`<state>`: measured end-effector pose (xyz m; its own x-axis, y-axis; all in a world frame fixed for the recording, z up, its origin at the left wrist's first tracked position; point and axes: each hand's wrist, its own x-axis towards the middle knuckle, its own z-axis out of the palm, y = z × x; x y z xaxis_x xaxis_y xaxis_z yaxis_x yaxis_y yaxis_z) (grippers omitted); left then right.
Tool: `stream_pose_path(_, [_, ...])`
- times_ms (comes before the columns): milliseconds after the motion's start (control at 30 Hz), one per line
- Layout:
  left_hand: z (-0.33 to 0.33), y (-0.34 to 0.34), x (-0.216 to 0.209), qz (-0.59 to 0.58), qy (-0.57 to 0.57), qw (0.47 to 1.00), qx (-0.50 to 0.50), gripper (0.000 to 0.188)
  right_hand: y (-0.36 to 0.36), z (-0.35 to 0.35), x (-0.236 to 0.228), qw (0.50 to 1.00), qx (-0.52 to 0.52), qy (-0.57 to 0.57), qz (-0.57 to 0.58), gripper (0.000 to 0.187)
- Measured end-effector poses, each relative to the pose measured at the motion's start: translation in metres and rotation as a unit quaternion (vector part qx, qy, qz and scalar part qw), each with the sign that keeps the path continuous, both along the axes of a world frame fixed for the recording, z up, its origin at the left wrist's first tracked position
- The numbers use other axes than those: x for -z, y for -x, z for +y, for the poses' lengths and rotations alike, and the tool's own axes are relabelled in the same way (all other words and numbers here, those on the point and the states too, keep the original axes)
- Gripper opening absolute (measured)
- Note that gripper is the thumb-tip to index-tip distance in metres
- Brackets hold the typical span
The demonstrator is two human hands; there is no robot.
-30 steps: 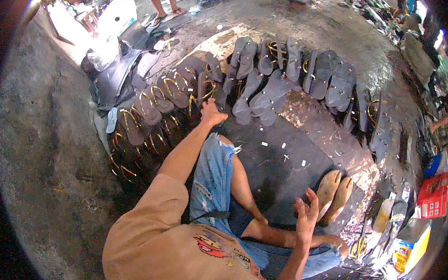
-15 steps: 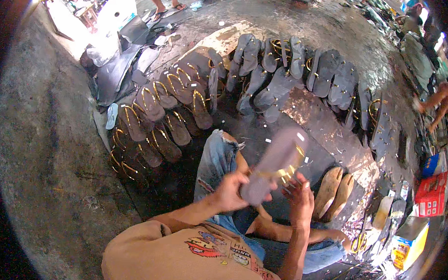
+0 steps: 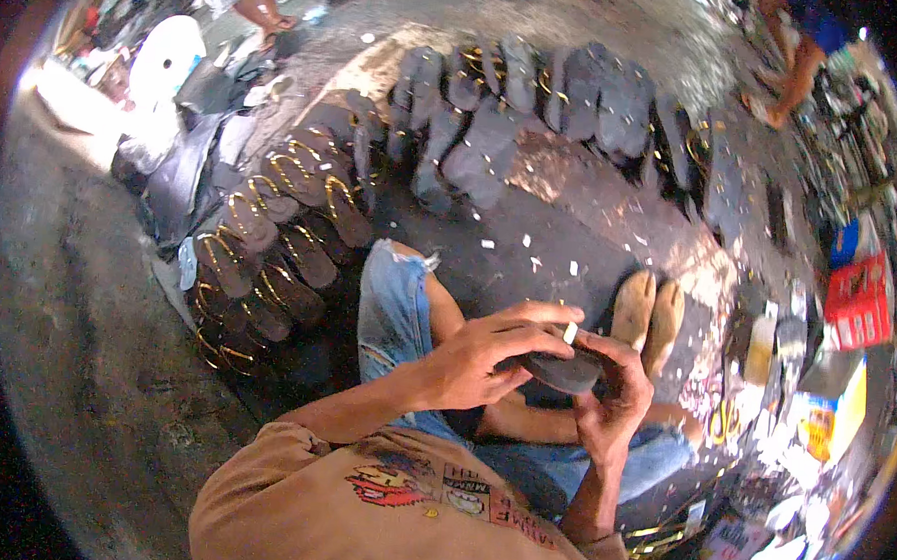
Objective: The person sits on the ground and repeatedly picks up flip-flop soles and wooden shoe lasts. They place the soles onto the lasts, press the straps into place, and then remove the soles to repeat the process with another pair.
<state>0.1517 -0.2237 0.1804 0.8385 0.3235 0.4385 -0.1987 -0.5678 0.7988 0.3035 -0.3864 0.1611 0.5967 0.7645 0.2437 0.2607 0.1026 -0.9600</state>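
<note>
Dark mat (image 3: 439,260) in front of me; beyond it an arc of dark sandals (image 3: 582,96), mostly soles up w/ gold bits poking thru; can't tell if they're finished. On my L, rows of gold-strapped sandals (image 3: 255,234) lie insole up & look done. Wooden foot forms (image 3: 631,310) lie just past my R hand (image 3: 619,383), untouched. That & my L hand (image 3: 475,356) both grip one sandal (image 3: 564,375), tilted over my legs, prob. unfinished; strap's hidden. Tiny white chip (image 3: 569,332) by L fingertips.

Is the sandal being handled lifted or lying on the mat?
Lifted: the sandal is held up between the left hand and right hand.
</note>
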Motion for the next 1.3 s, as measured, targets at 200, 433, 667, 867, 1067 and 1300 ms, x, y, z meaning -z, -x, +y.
stream_pose_path(200, [-0.005, 0.015, -0.015, -0.020, -0.068, 0.997, -0.003, 0.061, -0.004, -0.009, -0.016, 0.986, -0.058, -0.048, -0.151, 0.034])
stream_pose_path(433, [0.004, 0.012, -0.004, -0.020, -0.109, 0.994, 0.015, 0.054, -0.004, -0.018, -0.015, 0.984, -0.069, -0.095, -0.138, 0.033])
stream_pose_path(667, [-0.009, 0.019, -0.002, 0.049, -0.067, 0.996, 0.040, 0.042, -0.004, -0.009, -0.024, 0.994, -0.080, 0.031, -0.074, 0.054])
stream_pose_path(867, [0.000, 0.008, 0.008, 0.073, -0.064, 0.995, -0.017, 0.045, 0.001, -0.013, 0.044, 0.987, -0.090, 0.018, 0.134, 0.037])
stream_pose_path(1067, [0.094, -0.021, 0.040, -0.029, 0.587, 0.808, 0.047, 0.083, -0.094, -0.017, 0.197, 0.860, 0.269, 0.338, -0.271, 0.088])
stream_pose_path(1300, [0.109, -0.025, 0.052, -0.169, 0.699, 0.695, 0.022, 0.054, -0.088, -0.012, 0.175, 0.950, 0.194, 0.168, 0.177, 0.090])
